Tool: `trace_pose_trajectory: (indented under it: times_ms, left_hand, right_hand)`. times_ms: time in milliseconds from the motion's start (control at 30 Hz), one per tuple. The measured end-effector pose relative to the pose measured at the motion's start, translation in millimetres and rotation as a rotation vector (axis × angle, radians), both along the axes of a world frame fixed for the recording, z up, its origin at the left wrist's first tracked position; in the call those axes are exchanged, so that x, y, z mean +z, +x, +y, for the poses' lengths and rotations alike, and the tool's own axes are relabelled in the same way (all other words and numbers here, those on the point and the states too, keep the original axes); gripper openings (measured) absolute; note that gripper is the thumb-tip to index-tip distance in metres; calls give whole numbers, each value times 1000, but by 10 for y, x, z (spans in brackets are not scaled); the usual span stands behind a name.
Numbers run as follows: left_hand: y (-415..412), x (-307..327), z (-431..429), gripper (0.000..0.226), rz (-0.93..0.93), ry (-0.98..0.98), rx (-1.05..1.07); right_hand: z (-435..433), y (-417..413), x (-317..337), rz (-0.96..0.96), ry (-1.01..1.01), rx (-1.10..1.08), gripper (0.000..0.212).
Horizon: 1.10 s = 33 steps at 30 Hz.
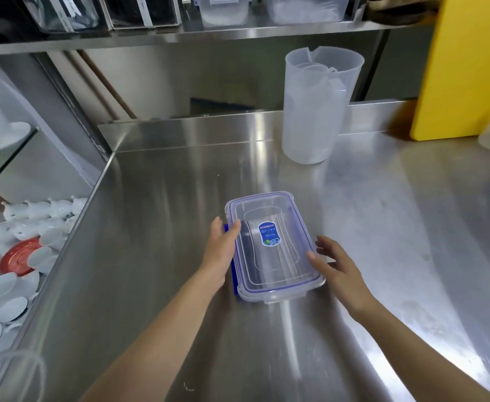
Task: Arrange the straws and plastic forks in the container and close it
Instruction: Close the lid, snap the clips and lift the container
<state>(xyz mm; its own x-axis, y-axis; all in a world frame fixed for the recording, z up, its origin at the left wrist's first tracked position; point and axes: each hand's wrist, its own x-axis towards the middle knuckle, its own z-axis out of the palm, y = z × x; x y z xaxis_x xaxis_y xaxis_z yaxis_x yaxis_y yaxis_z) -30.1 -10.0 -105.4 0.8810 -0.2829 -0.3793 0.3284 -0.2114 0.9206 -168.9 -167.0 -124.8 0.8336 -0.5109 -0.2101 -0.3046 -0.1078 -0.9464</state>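
Observation:
A clear rectangular plastic container (pixel 272 248) with a blue-trimmed lid and a blue sticker lies on the steel counter, lid on top. Faint clear plastic items show through the lid; I cannot tell forks from straws. My left hand (pixel 222 250) rests against the container's left long side, thumb on the lid edge, over a blue side clip (pixel 234 281). My right hand (pixel 335 264) is at the right long side, fingers spread, fingertips touching the lid rim.
A tall translucent pitcher (pixel 316 108) with smaller cups inside stands at the back of the steel counter (pixel 383 227). A yellow board (pixel 467 62) leans at the back right. White ceramic cups and a red saucer (pixel 20 256) lie below the counter's left edge. A shelf holds bins above.

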Motion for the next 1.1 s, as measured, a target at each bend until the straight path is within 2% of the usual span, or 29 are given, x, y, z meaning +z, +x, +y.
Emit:
trace_pose_trajectory:
  times_ms: [100, 200, 267, 400, 467, 533, 600, 700, 800, 900, 1000, 1100]
  left_hand:
    - [-144, -41, 5, 63, -40, -17, 15]
    - [-223, -69, -13, 54, -91, -6, -4]
    - [-254, -66, -29, 49, -125, 16, -16]
    - [-282, -98, -36, 54, -187, 92, -71]
    - [-295, -94, -24, 54, -206, 120, -89]
    - [-303, -67, -9, 52, -213, 125, -53]
    - [-291, -41, 24, 66, -159, 134, 44]
    - [-238, -53, 89, 78, 88, 21, 181]
    - [-243, -67, 154, 61, 312, 5, 120]
    - [-256, -88, 183, 34, 355, -30, 109]
    - [-250, -108, 183, 27, 243, -31, 142]
    - [-298, -90, 148, 18, 16, 115, 97]
  right_hand:
    - [-29, 117, 57, 37, 145, -43, 45]
    - [-18, 184, 73, 56, 168, 60, 31]
    - [-4, 203, 66, 57, 150, 75, 32]
    - [19, 195, 36, 62, 94, 75, 33]
    - [17, 197, 0, 78, 50, 28, 34]
    - [-1, 207, -17, 115, 97, -50, 39]
    - [-25, 210, -18, 161, 230, -105, 55]
    - [-69, 193, 9, 227, 303, -84, 62]
    - [-81, 191, 36, 207, 285, -66, 46]
    - [-70, 201, 55, 134, 268, -82, 31]
    - [-35, 214, 60, 132, 164, -42, 26]
    - [2, 247, 53, 142, 33, -4, 25]
